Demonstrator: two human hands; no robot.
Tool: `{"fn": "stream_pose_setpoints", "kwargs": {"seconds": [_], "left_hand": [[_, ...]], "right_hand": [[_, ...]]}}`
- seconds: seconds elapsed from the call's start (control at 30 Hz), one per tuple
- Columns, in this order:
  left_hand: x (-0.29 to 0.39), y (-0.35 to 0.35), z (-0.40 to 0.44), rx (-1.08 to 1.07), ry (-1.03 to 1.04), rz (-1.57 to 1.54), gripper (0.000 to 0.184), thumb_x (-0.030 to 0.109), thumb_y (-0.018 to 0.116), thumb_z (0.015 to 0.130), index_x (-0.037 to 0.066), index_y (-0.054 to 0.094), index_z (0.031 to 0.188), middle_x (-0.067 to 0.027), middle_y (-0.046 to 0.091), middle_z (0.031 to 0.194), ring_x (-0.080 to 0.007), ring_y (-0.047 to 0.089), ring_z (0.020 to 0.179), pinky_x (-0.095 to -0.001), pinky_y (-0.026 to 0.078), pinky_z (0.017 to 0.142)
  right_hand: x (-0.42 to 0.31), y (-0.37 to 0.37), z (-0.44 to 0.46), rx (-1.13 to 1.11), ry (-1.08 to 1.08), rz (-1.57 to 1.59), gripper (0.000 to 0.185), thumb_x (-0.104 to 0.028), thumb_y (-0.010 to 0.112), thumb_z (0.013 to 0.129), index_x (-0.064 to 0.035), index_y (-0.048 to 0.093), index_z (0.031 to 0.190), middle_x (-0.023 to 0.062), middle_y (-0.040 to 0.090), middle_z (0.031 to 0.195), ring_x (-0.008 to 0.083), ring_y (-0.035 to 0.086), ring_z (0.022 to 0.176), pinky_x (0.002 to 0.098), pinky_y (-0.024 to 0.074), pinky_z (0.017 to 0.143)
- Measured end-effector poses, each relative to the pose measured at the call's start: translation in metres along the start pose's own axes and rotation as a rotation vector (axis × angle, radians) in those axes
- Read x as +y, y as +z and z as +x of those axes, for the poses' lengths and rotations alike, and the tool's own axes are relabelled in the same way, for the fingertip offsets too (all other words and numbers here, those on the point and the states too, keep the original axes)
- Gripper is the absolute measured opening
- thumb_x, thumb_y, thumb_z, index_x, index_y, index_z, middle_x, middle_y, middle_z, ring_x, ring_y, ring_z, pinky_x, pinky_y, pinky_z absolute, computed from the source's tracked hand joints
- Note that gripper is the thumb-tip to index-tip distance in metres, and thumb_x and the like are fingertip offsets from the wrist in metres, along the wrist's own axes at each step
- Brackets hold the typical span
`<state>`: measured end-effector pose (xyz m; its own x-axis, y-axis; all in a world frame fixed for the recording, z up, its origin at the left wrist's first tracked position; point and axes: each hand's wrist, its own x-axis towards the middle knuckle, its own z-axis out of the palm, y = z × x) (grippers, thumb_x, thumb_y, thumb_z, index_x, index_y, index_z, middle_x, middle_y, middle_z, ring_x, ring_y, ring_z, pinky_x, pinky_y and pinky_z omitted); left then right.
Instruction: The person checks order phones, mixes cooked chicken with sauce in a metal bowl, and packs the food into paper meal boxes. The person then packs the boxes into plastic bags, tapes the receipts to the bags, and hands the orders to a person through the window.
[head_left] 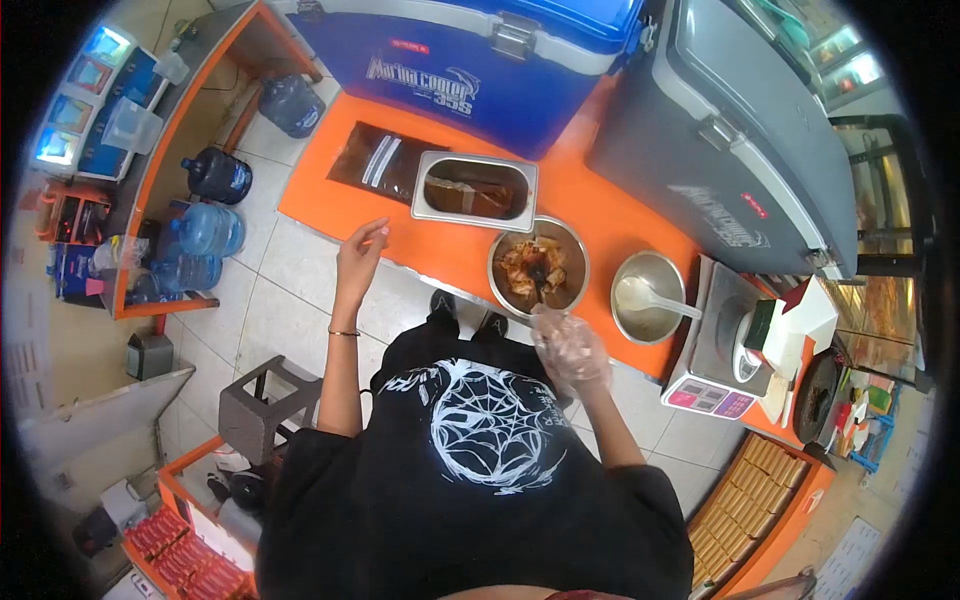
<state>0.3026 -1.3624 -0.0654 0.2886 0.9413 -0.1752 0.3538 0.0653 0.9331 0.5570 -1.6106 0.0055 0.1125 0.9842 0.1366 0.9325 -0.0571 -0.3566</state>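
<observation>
A steel bowl (581,290) holds pieces of food (532,268) with a dark sauce or seasoning on top. At its near rim is my right hand (570,350), in a clear plastic glove, with the fingers closed. A thin, shiny piece shows between these fingers and the food; its kind cannot be made out. My bare left hand (362,255) hovers off the table's front edge, fingers loosely bent and apart, holding nothing. Beyond the bowl stands a rectangular steel pan (424,205) with dark brown contents and what looks like a utensil inside.
Right of the bowl, a second metal bowl (655,325) holds a white ladle (660,299). A scale (715,350) stands farther right. Blue (480,70) and grey (720,130) coolers line the orange table's (335,215) back. A dark packet (370,160) lies left; a stool (265,410) stands on the floor.
</observation>
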Motion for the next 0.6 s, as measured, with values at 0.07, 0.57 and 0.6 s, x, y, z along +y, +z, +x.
{"fn": "stream_pose_setpoints", "kwargs": {"seconds": [0.07,0.57,0.6], "left_hand": [[0.001,0.004,-0.007,0.016,-0.01,0.015,0.038,0.034,0.059,0.088,0.009,0.061,0.117,-0.0046,0.065,0.102,-0.0118,0.06,0.084,-0.0243,0.044,0.07],[-0.019,-0.005,-0.074,0.135,-0.14,-0.031,0.037,0.03,0.061,0.087,0.006,0.061,0.115,-0.0063,0.065,0.096,-0.0146,0.06,0.083,-0.0247,0.045,0.069],[-0.023,-0.013,-0.078,0.162,-0.169,-0.045,0.038,0.031,0.061,0.087,0.007,0.061,0.115,-0.0063,0.065,0.097,-0.0145,0.06,0.083,-0.0252,0.045,0.07]], "right_hand": [[0.008,0.016,-0.008,0.109,-0.155,0.079,0.029,-0.012,0.064,0.077,-0.0116,0.06,0.106,0.0065,0.063,0.107,0.0236,0.061,0.095,0.0371,0.0495,0.083],[0.113,0.028,0.032,1.001,0.801,1.67,0.017,-0.022,0.053,0.091,-0.0049,0.056,0.089,0.0077,0.061,0.088,0.015,0.056,0.077,0.0253,0.0477,0.073],[0.121,0.03,0.036,0.988,0.807,1.74,0.016,-0.019,0.052,0.091,-0.0036,0.055,0.091,0.009,0.06,0.087,0.0163,0.057,0.08,0.0259,0.0491,0.075]]}}
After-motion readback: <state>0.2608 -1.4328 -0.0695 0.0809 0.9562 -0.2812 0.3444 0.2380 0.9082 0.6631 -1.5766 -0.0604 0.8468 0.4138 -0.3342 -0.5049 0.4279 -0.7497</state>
